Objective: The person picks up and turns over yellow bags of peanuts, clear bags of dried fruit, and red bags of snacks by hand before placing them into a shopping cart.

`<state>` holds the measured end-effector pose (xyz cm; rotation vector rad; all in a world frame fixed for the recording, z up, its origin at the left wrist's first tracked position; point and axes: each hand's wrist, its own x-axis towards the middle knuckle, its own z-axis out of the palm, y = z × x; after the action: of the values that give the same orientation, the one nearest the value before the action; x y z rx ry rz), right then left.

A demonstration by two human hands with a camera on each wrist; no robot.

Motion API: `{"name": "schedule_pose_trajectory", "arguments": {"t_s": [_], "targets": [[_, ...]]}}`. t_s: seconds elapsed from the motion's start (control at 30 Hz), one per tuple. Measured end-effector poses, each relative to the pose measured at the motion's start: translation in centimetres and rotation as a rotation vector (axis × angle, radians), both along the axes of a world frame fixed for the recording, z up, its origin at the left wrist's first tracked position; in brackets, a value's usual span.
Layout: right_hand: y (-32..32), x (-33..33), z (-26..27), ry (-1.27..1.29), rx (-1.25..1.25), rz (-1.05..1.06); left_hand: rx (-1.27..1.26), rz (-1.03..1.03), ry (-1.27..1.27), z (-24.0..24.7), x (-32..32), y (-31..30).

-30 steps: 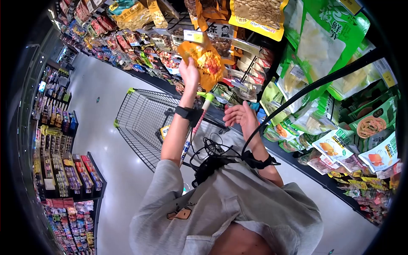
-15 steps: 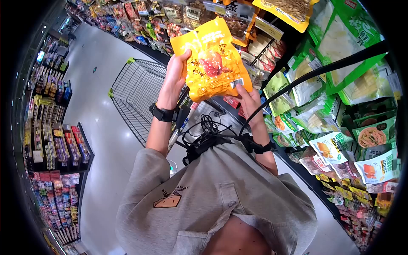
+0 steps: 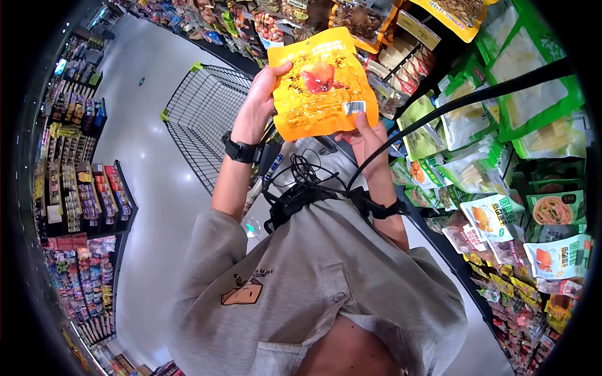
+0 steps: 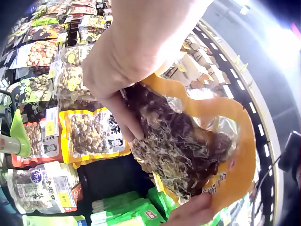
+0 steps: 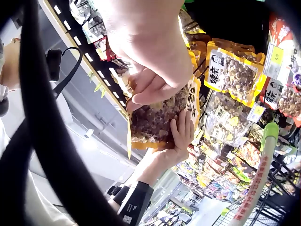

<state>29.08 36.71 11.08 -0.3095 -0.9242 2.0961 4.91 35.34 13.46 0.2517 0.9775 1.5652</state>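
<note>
Both hands hold a yellow-orange food pouch (image 3: 323, 84) up in front of the chest. Its printed side, with a reddish food picture and a barcode, faces the head camera. The left hand (image 3: 258, 100) grips the pouch's left edge, thumb on the print and fingers spread behind. At the lower right corner the right hand (image 3: 367, 141) pinches it, thumb beside the barcode. From the left wrist view, the pouch's other side (image 4: 174, 141) has a clear window over dark, lumpy contents. The right wrist view catches the left hand's fingers (image 5: 182, 129) flat against that window.
Hanging snack pouches (image 4: 89, 134) and green packets (image 3: 527, 94) fill the shelves ahead and to the right. A wire shopping cart (image 3: 204, 113) stands at the front left. A black cable (image 3: 451, 106) crosses in front of the right arm. Another shelf unit (image 3: 84, 200) lies across the aisle.
The left hand has brought the pouch from beside the shelf towards the body, its print turned to the head camera. The right hand, free at first, has taken hold of the lower right corner.
</note>
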Motion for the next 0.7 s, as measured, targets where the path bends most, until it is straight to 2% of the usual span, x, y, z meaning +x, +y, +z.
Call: {"name": "schedule_pose_trajectory", "arguments": {"t_s": [0.2,0.27,0.33,0.37,0.4,0.47,0.5,0.6,0.7], "targets": [[-0.3,-0.5,-0.4,0.088,-0.067,0.043,-0.019,0.036,-0.016,-0.2,-0.2,-1.4],[-0.5,-0.4,-0.4,0.098,-0.076,0.028,0.067,0.107,0.114,0.3,-0.2,-2.2],[-0.6,-0.4,-0.3,0.029,-0.019,-0.009,0.049,0.163,0.146,1.9,0.6,-2.9],[-0.3,-0.4,-1.8,-0.075,0.095,0.007,0.062,0.229,0.218,2.5,0.9,-3.1],[-0.1,-0.3,-1.9,-0.07,0.097,0.005,0.074,0.292,0.291,3.2,1.2,-3.3],[0.0,-0.1,-2.0,-0.361,0.269,0.016,0.057,0.304,0.316,3.9,1.8,-3.5],[0.3,-0.1,-2.8,-0.454,0.275,0.016,0.079,0.312,0.328,3.5,1.6,-3.6],[0.2,0.1,-1.5,-0.33,0.293,0.026,0.085,0.331,0.363,2.2,1.4,-3.9],[0.5,0.1,-2.5,-0.332,0.291,0.073,0.076,0.289,0.323,0.9,0.9,-4.1]]}}
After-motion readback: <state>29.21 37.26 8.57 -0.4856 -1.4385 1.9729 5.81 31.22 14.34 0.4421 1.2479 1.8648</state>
